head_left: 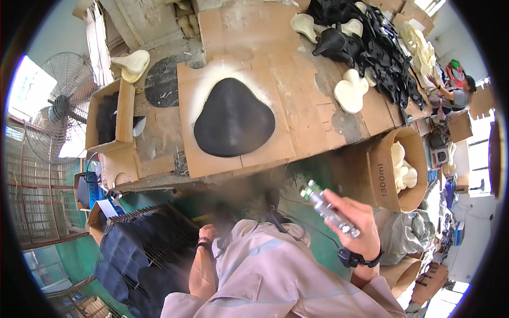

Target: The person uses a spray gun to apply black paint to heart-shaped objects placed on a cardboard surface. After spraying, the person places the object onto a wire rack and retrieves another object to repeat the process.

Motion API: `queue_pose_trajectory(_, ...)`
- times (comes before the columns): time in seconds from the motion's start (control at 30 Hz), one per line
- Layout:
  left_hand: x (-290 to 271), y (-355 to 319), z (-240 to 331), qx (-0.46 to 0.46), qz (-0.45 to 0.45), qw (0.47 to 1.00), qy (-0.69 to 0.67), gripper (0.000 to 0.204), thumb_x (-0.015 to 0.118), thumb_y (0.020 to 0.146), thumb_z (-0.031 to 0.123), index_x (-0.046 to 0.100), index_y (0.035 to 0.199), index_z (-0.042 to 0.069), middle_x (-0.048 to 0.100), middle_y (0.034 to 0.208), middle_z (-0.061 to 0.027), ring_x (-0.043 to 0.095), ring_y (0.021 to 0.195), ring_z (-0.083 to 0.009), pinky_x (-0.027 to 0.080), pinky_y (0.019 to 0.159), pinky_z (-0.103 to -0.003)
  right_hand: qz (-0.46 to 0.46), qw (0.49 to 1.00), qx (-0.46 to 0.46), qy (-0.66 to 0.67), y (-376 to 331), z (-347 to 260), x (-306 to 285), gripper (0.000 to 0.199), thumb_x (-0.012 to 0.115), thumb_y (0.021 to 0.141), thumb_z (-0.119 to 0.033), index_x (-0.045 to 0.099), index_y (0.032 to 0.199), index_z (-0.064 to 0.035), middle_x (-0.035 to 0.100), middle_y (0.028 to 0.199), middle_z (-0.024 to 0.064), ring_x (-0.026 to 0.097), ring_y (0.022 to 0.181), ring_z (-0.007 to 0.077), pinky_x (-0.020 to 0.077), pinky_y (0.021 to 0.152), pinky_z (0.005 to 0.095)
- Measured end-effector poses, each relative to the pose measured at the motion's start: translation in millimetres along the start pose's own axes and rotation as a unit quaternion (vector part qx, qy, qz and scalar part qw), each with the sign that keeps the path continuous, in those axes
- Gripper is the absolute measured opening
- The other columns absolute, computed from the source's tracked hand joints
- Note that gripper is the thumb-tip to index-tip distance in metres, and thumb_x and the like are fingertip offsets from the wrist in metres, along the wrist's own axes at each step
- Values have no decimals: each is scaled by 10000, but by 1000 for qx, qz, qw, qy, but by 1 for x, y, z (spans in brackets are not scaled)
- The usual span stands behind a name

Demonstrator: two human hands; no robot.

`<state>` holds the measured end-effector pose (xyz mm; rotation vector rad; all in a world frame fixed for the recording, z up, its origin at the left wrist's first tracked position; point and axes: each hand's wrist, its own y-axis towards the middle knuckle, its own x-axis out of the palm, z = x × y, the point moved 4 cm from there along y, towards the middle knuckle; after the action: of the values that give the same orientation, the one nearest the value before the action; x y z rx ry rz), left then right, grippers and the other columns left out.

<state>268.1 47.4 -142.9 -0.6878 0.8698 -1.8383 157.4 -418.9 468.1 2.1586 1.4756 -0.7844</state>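
Note:
My right hand (356,218) is wrapped around a silver metal spray gun (330,208) with a green ring at its end, held in front of the table's near edge, right of my lap. My left hand (208,232) is curled closed beside my lap; whatever it may hold is hidden. On a cardboard sheet (186,159) lies a black, rounded triangular bicycle saddle cover (234,119), its narrow end pointing away from me. Pale overspray rings it on the cardboard. Neither hand touches it.
Black saddle covers (379,50) are heaped at the far right, near cream foam saddle pads (351,91). An open carton (112,139) holds dark pieces at left. Another carton (383,183) with foam stands at right. A fan (61,107), dark sheets on a rack (127,259) and a distant person (460,96) also show.

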Motion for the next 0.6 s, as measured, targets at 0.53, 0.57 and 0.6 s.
queue_pose_trajectory(0.53,26,-6,105,0,104,994,30,402,642,883,29,590,1282,10,679,874,-133,658,668,-239,559,550,-366,16,1000,6,15,-18,24,3,599,732,748,70,627,1333,-7,709,984,205,707,826,336,546,771,344)
queue_pose_trajectory(0.57,31,-4,128,26,81,996,23,395,665,868,42,616,1259,11,692,885,-101,670,695,-196,568,563,-344,-41,998,8,54,-18,18,9,618,735,739,71,622,1341,-9,709,982,205,705,823,341,546,762,343)
queue_pose_trajectory(0.6,40,-1,149,46,102,992,61,374,670,877,51,628,1246,7,697,890,-86,674,712,-174,575,573,-332,-36,997,19,70,-18,17,12,587,747,752,55,631,1325,2,717,1003,201,706,830,308,541,763,335)
